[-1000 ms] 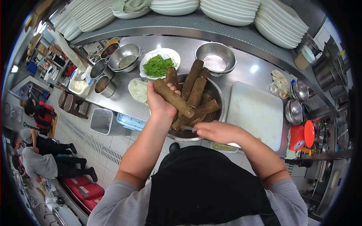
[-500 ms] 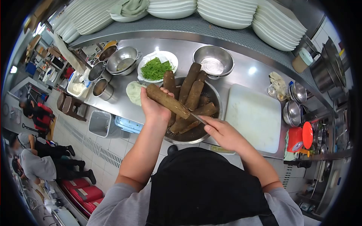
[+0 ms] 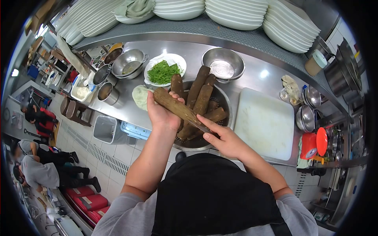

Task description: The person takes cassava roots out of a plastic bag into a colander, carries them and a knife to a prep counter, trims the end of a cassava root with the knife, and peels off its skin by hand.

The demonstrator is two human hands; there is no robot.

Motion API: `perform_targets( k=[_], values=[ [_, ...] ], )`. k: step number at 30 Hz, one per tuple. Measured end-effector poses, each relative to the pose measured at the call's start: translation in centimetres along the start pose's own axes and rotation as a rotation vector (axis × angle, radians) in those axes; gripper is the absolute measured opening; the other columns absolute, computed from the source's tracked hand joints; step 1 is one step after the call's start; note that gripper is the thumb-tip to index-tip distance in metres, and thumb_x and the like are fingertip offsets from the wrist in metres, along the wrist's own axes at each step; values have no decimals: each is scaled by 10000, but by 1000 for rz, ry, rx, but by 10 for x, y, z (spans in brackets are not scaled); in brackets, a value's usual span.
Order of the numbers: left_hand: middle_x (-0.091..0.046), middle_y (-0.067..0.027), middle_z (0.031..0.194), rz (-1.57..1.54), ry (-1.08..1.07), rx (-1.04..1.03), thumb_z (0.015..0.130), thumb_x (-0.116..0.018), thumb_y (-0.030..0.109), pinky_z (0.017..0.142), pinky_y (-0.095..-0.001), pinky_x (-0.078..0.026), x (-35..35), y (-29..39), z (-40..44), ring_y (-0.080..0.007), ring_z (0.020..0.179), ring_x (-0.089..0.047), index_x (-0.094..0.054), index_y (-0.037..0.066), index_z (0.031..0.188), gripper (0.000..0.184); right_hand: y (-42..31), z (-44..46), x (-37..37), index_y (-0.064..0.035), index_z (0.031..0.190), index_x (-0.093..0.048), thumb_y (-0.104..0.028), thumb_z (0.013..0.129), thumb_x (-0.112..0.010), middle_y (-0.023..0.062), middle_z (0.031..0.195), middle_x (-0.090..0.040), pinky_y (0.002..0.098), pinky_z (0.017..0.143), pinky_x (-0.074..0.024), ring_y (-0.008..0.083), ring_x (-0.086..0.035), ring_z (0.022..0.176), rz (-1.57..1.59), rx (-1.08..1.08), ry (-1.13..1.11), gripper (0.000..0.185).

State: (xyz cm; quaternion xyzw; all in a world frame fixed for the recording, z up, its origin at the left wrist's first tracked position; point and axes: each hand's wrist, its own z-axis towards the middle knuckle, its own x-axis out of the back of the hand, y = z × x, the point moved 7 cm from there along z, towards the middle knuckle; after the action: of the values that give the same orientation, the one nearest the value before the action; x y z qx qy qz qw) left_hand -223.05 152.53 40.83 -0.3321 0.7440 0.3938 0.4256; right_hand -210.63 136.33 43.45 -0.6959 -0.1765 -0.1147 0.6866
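My left hand (image 3: pixel 162 117) is wrapped under a thick brown root (image 3: pixel 173 104), perhaps cassava or yam, holding it slanted above a large metal colander (image 3: pixel 228 98). My right hand (image 3: pixel 227 141) is closed on a small knife (image 3: pixel 202 128), its handle mostly hidden in the palm. The blade lies against the root's lower right end, and my right index finger reaches onto that end. Several more brown roots (image 3: pixel 202 98) lean and lie in the colander, some of them cut pieces.
A white cutting board (image 3: pixel 265 124) lies right of the colander. Behind stand a plate of cut greens (image 3: pixel 163 72) and a metal bowl (image 3: pixel 223 65). A pale green cloth (image 3: pixel 140 96) is at left. Overhead, a shelf (image 3: pixel 189 33) carries stacked plates. Other people are at far left.
My right hand and the knife have shifted slightly left, with the index finger now stretched onto the root's end. The left hand and root have barely moved.
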Motion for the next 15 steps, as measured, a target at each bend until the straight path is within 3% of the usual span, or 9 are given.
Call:
perform_targets(
  k=[3, 5, 15],
  values=[
    [-518, -112, 886, 2, 3, 11, 1062, -388, 528, 750, -381, -490, 1, -1, 0, -226, 798, -526, -501, 33, 1065, 507, 5, -1, -2, -164, 1593, -369, -243, 1061, -558, 132, 1547, -502, 357, 1123, -399, 231, -532, 1359, 103, -57, -60, 570],
    [-520, -113, 880, 8, 2, 22, 1060, -394, 527, 749, -381, -492, -1, -2, -2, -227, 799, -530, -503, 35, 1064, 504, 3, -1, 1, -205, 1588, -380, -293, 1052, -558, 168, 1428, -605, 372, 1068, -452, 309, -623, 1258, 69, 116, 26, 572],
    [-521, -113, 879, 34, -9, 10, 1057, -401, 533, 755, -377, -490, -2, -2, -1, -225, 806, -530, -494, 44, 1065, 497, 0, -5, 0, -180, 1586, -381, -299, 1058, -554, 152, 1498, -549, 359, 1113, -416, 303, -565, 1342, 64, 9, -15, 568]
  ],
)
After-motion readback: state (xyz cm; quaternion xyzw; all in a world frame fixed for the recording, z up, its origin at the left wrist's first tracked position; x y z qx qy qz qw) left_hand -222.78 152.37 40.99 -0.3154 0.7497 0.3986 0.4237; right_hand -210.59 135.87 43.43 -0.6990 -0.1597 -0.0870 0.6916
